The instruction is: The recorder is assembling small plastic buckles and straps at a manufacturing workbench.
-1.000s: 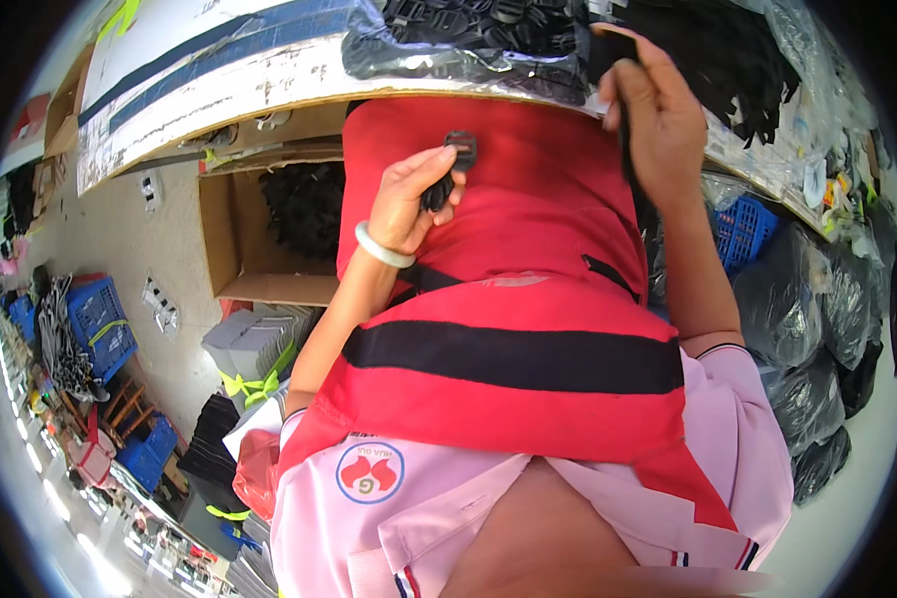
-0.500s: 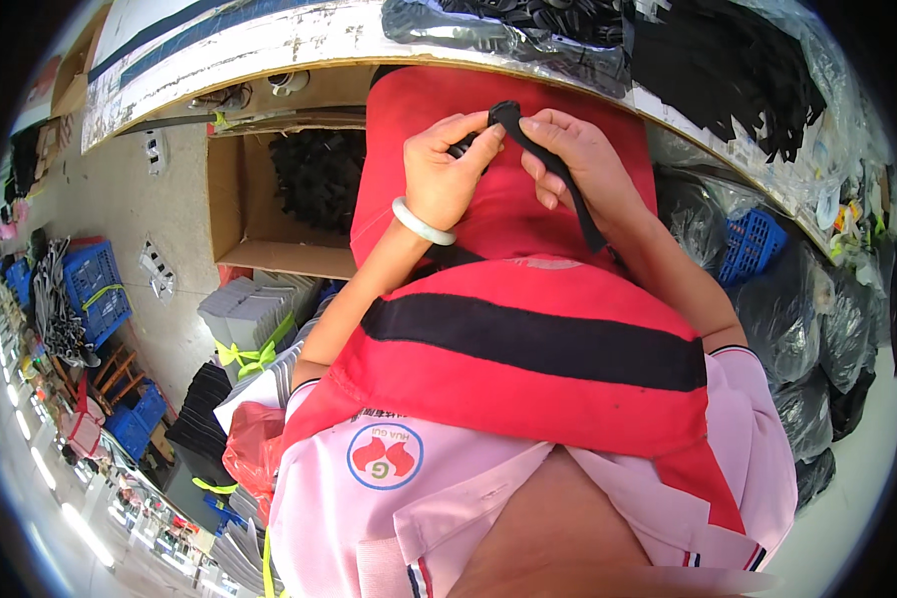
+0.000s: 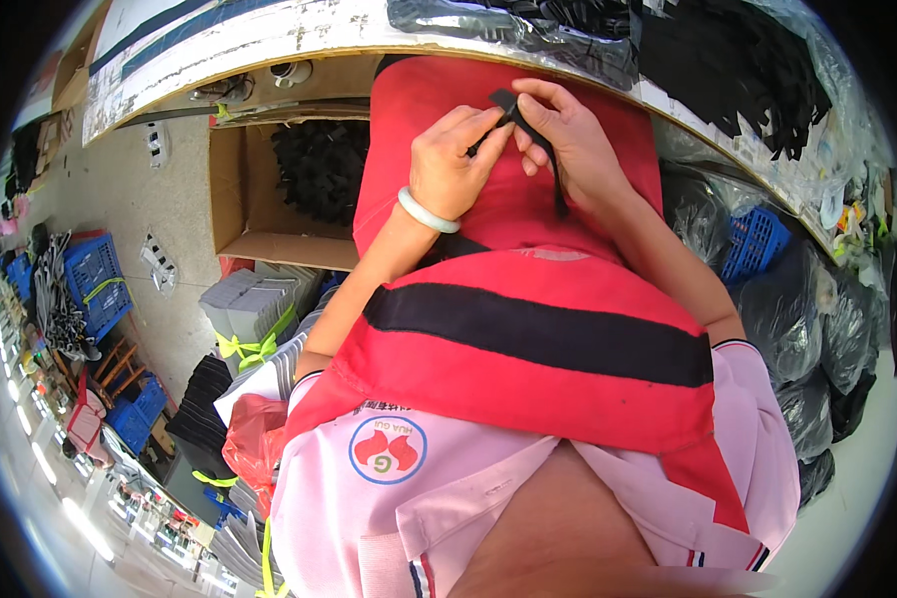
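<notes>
We find the black strap (image 3: pixel 546 144) in front of the red apron (image 3: pixel 508 209), its short end up at the fingertips, its longer end hanging; whether that end touches cloth we cannot tell. The left hand (image 3: pixel 448 164) is closed to a pinch on the strap, a small dark piece partly hidden in its grip. The right hand (image 3: pixel 580 145) is half closed, thumb and fingers around the strap. We note both hands short of the front edge of the white bench (image 3: pixel 299 28), a strip of apron showing between. On the bench, near that edge, lies a heap of black strips (image 3: pixel 733 75). To the left, well apart, stands an open carton (image 3: pixel 284 250); to the right, a blue basket (image 3: pixel 755 244) beside plastic bags (image 3: pixel 782 309).
</notes>
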{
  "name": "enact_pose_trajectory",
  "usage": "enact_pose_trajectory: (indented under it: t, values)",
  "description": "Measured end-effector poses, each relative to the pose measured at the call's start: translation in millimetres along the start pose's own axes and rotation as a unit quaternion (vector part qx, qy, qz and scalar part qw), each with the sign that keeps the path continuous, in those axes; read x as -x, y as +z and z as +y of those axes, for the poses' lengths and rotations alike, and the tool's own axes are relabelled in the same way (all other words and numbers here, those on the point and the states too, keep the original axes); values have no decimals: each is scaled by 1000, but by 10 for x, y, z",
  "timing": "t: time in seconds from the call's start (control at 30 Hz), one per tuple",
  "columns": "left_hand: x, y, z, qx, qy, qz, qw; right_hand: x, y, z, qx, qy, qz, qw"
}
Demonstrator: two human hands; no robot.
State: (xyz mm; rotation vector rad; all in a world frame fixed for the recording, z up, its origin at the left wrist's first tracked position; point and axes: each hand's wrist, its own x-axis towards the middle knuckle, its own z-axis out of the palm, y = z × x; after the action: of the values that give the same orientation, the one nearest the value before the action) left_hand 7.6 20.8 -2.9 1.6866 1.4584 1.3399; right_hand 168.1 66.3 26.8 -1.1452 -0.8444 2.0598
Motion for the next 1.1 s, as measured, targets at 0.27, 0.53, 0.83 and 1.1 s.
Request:
enact_pose_trajectory:
  t: [0.27,0.53,0.83,1.1]
  values:
    - [-5,-128,-42,469,-420,-24,777,-47,-98,-14,23,52,-30,998]
    - [-24,-40,59,421,-402,8,813,80,81,-108,213,-373,1,903]
    - [-17,-44,78,288,-329,50,898,148,-79,-104,198,26,-1,980]
    - [-4,-96,89,232,-175,19,956,138,87,-40,69,-38,30,996]
